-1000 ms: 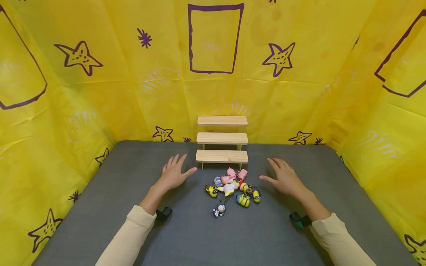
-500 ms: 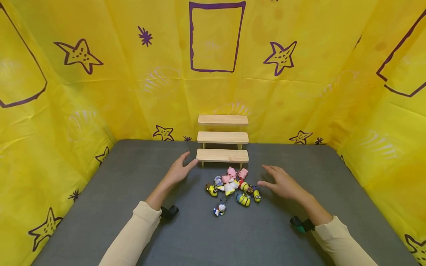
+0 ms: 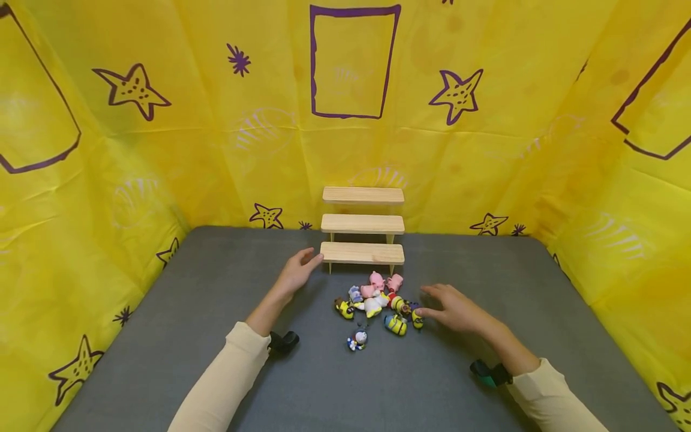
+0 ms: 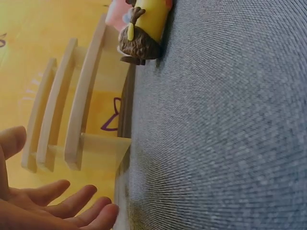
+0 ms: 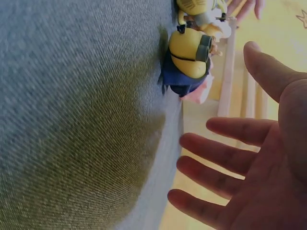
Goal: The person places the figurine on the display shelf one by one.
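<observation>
The wooden stand (image 3: 362, 224) is set at the table's (image 3: 345, 390) far side, its long axis laid left to right, its steps descending nearward. Toy figures (image 3: 372, 305) are clustered before it; one goggled figure (image 5: 187, 64) is laid down, head pointed nearward. The left hand (image 3: 297, 271) is held by the stand, the right hand (image 3: 456, 309) by that figure, fingers apart, nothing gripped.

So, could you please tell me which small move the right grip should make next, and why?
I would probably bring the right grip slightly left, toward the yellow-and-dark-blue goggled toy figure. In the right wrist view, the spread fingers hold nothing and show apart from this figure, which seems the toy nearest to them.
</observation>
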`<action>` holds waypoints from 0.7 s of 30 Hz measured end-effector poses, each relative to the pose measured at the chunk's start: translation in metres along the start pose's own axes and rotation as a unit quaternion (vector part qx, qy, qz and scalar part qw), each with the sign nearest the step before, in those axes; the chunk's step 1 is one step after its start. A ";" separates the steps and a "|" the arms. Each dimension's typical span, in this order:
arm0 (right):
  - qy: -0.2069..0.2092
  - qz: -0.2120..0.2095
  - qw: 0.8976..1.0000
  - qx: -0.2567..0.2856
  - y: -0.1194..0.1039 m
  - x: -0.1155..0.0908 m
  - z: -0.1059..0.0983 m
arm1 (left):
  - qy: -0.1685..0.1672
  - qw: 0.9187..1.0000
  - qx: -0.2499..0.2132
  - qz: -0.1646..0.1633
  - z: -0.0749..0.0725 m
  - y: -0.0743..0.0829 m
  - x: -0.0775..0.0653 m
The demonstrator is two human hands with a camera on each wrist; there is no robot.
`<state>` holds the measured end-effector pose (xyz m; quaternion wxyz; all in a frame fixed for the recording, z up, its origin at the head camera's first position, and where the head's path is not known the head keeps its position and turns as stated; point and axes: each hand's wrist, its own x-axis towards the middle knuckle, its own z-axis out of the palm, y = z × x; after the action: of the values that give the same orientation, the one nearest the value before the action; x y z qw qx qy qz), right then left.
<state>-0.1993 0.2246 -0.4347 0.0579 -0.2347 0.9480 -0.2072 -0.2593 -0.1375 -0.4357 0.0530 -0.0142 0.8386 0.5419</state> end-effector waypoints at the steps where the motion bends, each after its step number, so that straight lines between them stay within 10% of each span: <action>1: -0.003 0.000 1.000 0.001 0.000 0.000 0.001 | 0.002 1.000 0.001 0.000 0.001 -0.001 0.000; 21: -0.012 -0.009 1.000 -0.003 -0.007 0.000 0.011 | 0.051 0.997 -0.038 -0.033 0.014 0.000 0.008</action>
<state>-0.1942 0.2153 -0.4420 0.0670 -0.2459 0.9456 -0.2023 -0.2667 -0.1246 -0.4422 0.0277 -0.0712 0.8179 0.5703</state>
